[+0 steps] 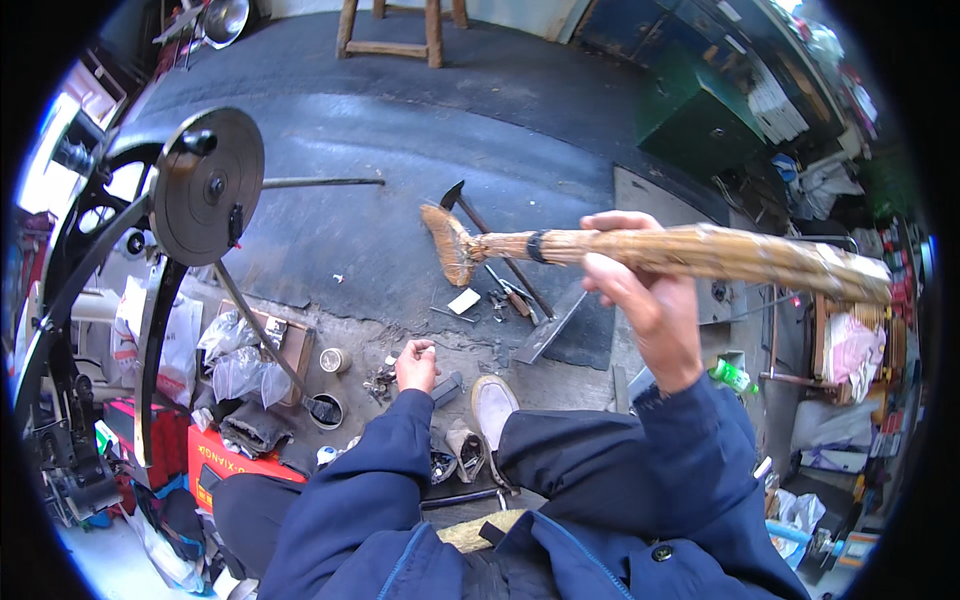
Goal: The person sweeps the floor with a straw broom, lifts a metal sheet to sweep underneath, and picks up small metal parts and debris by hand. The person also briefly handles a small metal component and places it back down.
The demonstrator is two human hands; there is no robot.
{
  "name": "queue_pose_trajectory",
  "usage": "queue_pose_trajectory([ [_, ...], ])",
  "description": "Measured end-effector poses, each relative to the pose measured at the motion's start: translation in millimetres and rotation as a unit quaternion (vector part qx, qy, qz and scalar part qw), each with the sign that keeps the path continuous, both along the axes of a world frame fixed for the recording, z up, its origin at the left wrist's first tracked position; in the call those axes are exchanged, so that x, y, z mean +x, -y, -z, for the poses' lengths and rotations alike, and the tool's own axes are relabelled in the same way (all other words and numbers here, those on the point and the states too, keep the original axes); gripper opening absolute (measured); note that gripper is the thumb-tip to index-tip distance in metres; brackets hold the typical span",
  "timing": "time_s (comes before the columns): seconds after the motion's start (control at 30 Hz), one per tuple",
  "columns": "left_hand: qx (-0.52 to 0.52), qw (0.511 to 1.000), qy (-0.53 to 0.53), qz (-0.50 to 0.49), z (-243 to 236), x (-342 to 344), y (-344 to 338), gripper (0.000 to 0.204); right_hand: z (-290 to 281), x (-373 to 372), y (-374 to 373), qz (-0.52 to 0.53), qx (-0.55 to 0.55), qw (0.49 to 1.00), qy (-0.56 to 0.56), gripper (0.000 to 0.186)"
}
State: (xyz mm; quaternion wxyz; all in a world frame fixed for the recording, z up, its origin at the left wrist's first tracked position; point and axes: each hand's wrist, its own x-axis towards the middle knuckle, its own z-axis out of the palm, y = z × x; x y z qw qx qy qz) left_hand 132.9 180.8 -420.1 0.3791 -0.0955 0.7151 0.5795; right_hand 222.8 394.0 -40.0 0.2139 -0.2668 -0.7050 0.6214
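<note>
My right hand [645,290] is closed around the thick, bound handle of a straw broom [720,255]. A black band [537,246] circles the broom's narrow part, and the worn, flared head [447,245] points left over the dark mat. My left hand [417,367] hovers low in front of me with its fingers curled in; what they hold, if anything, cannot be made out. Near the broom head lie a long-handled tool with a dark blade [452,195], a screwdriver [517,303], a small white piece [463,301] and a flat metal bar [550,325].
A black hand-cranked machine with a large wheel [208,187] stands at the left. Plastic bags [245,370], a round tub [335,360] and a red box [235,465] crowd below it. A wooden stool [390,48] and a green cabinet [700,110] stand farther off. My shoe [493,410] rests near the mat.
</note>
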Motion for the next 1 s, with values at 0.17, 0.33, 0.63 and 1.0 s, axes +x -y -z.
queue_pose_trajectory([
  [0.17,0.044,0.982,-0.169,0.070,-85.3,3.7,-16.0,0.020,15.2,0.8,-2.0,-0.039,0.055,0.997,-0.040,0.031],
  [0.33,0.157,0.879,-0.435,0.115,-204.9,-0.4,-26.6,0.048,18.1,-13.0,28.6,-0.086,0.216,0.971,-0.051,0.032],
  [0.63,0.289,0.879,-0.348,0.154,-248.8,-34.8,24.8,0.044,9.8,-16.6,71.3,-0.283,0.336,0.898,-0.024,0.057],
  [1.0,0.148,0.928,-0.337,0.062,-263.0,-32.7,108.8,0.032,191.8,58.8,-116.4,0.042,0.185,0.952,0.241,0.048],
])
